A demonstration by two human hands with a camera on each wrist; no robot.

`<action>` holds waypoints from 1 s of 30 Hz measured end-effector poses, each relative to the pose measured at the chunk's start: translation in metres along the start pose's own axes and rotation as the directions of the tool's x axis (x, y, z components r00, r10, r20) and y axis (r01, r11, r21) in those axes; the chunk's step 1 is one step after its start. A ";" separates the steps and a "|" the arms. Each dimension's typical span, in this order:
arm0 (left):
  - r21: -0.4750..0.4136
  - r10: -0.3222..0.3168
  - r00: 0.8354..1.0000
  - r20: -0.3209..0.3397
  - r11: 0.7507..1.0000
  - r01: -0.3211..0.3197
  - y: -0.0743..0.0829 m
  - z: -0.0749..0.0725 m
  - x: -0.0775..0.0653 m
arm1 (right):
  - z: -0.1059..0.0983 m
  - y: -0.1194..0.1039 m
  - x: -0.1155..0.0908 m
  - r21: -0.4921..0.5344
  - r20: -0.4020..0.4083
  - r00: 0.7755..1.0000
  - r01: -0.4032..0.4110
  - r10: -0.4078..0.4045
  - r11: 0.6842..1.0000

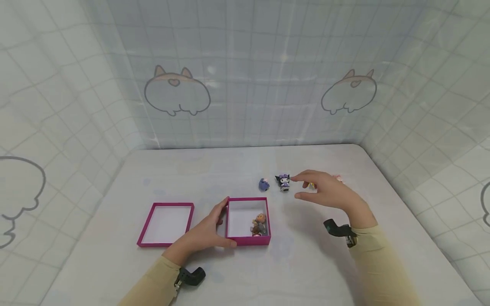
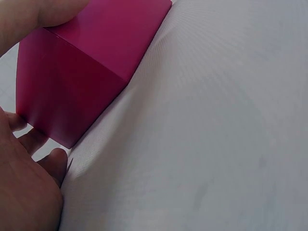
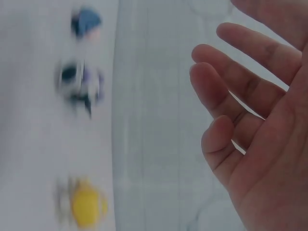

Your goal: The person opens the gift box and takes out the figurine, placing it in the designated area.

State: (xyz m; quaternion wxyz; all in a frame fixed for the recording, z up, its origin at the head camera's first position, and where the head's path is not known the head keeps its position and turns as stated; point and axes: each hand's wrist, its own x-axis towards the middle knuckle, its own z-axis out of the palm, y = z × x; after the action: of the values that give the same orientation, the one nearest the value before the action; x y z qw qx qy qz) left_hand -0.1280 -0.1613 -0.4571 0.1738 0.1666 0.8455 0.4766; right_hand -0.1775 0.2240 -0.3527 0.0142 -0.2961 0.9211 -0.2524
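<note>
My left hand (image 1: 206, 231) grips a magenta box (image 1: 250, 241) with a white inside, thumb at the front wall and fingers along the left side up to the back corner. Small toy figures (image 1: 259, 225) lie in the box's right front corner. My right hand (image 1: 325, 189) is held over the table with fingers apart and nothing in them. Just left of its fingertips stands a black-and-purple figurine (image 1: 283, 182). A blue figurine (image 1: 264, 184) is further left. In the right wrist view a yellow figurine (image 3: 87, 206) shows, blurred; the hand mostly hides it in the head view.
A shallow magenta lid (image 1: 166, 225), white inside, lies left of the box. Behind the right hand a pinkish figurine (image 1: 338, 179) partly shows. The white table (image 1: 214, 174) ends at a tile-patterned curtain (image 1: 245, 106) at the back and both sides.
</note>
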 end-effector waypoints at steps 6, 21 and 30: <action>0.004 0.004 1.000 -0.001 1.000 -0.004 -0.002 0.002 0.000 | 0.024 -0.031 0.025 0.034 0.087 0.994 0.069 -0.072 0.997; -0.006 0.012 1.000 0.006 1.000 -0.012 -0.003 0.001 0.001 | 0.068 -0.059 0.055 -0.011 0.226 0.950 0.225 -0.217 0.974; 0.000 0.014 1.000 0.002 1.000 -0.014 -0.001 -0.002 0.000 | 0.069 -0.062 0.055 -0.028 0.235 0.949 0.220 -0.208 0.975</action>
State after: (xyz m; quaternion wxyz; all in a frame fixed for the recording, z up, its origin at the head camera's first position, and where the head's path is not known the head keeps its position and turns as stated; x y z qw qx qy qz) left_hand -0.1284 -0.1629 -0.4567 0.1713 0.1731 0.8441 0.4777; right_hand -0.1776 0.1187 -0.3773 0.0856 -0.4218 0.8821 -0.1915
